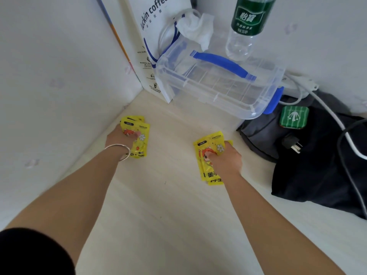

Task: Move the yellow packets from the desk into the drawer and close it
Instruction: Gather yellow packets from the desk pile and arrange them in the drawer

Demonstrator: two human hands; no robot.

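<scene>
On the pale wooden desk (168, 205) lie two small stacks of yellow packets, well apart, each under one hand. The left hand (121, 138) has its thumb laid across the face of the left stack of yellow packets (141, 142) near the side wall; its fingers are hidden at the stack's left edge, so it seems to pinch the stack there. A thin silver bracelet (119, 150) circles that wrist. This stack's long axis runs away from the person, almost straight, with the brand line at the far end and the word HAND at the near end. The right hand (227, 158) curls over the right edge of the right stack of yellow packets (210, 144), thumb tip pressed on the cartoon figure — a pinch as well. Its packets are fanned slightly and lean a little rightward at the far end, with large characters at the near end. Behind them stand a clear plastic box (218, 90) with a blue handle, a white paper bag (153, 42) in the corner and a green-labelled water bottle (248, 22). To the right lies a dark bag (317, 165) bearing a green patch (294, 117) — a white cable (327, 108) crosses it.
</scene>
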